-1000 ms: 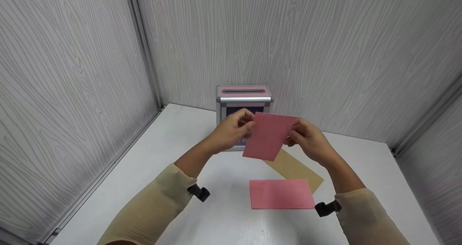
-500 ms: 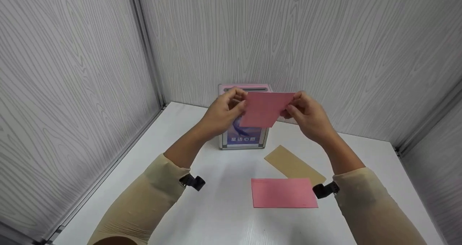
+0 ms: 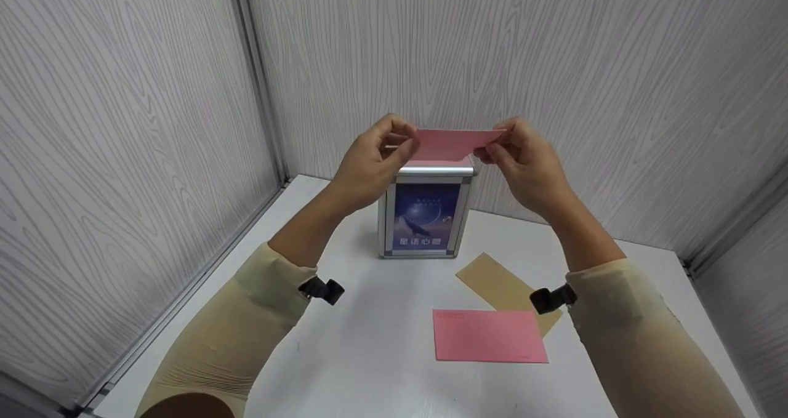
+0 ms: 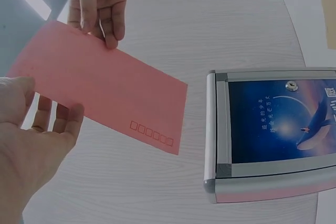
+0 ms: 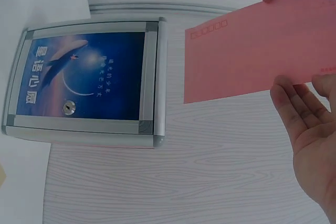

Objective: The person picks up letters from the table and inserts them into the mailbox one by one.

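Between both hands is a pink envelope [image 3: 452,144], with a row of small printed squares near one end in the wrist views. My left hand [image 3: 371,162] pinches its left edge between thumb and fingers; my right hand [image 3: 527,168] pinches the right edge. The envelope is above the silver-framed slotted box [image 3: 428,218], overlapping its pink top in the head view so that the slot is hidden. Both wrist views show a gap between the envelope's lower end and the box. A blue picture with a whale and a small keyhole lock covers the box front.
On the white table [image 3: 345,344], a second pink envelope [image 3: 489,338] lies partly over a tan envelope [image 3: 498,282]. Wood-grain panels [image 3: 431,48] rise behind the box and on both sides.
Both hands have raised the pink envelope and carried it forward, from in front of the box to above its top. The envelope has tilted, so its face looks narrower in the head view.
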A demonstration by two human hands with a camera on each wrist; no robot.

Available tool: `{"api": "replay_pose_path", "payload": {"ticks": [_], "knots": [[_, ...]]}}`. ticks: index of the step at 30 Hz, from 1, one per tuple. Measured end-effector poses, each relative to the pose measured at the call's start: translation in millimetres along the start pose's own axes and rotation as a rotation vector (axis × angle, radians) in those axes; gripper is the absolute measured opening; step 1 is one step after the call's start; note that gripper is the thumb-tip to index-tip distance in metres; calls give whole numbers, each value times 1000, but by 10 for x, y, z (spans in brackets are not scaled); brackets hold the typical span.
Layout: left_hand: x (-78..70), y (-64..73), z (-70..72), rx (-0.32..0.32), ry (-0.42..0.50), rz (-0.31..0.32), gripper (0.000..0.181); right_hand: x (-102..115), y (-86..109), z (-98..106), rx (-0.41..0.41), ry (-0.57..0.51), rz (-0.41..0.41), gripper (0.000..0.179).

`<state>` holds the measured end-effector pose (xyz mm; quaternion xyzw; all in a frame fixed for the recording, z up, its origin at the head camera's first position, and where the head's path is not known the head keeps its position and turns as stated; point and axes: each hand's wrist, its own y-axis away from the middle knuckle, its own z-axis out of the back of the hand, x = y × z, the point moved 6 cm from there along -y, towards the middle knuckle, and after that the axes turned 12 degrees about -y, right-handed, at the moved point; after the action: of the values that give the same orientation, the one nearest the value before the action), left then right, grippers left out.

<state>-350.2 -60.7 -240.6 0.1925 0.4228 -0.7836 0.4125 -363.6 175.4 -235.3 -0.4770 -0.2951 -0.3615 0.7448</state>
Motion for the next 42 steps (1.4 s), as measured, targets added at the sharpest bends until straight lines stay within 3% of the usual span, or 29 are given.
{"api": "replay_pose_path", "payload": {"ticks": [6, 15, 23, 34, 39, 42], "knots": [[88, -56, -52, -3, 29, -26, 25, -87, -84, 4, -23, 26, -6, 17], [308, -95, -198, 32, 23, 25, 30, -306, -111, -18, -11, 36, -14, 14], [365, -139, -246, 28, -22, 54, 36, -393, -142, -30, -21, 7, -24, 17], [435, -299, -259, -81, -178, -28, 27, -481, -222, -67, -47, 67, -117, 20], [489, -312, -260, -88, -219, -25, 23, -358, -237, -46, -135, 143, -51, 18], [442, -317, -258, -136, -375, -91, 20, -309, -245, -36, -182, 209, 6, 16]]}}
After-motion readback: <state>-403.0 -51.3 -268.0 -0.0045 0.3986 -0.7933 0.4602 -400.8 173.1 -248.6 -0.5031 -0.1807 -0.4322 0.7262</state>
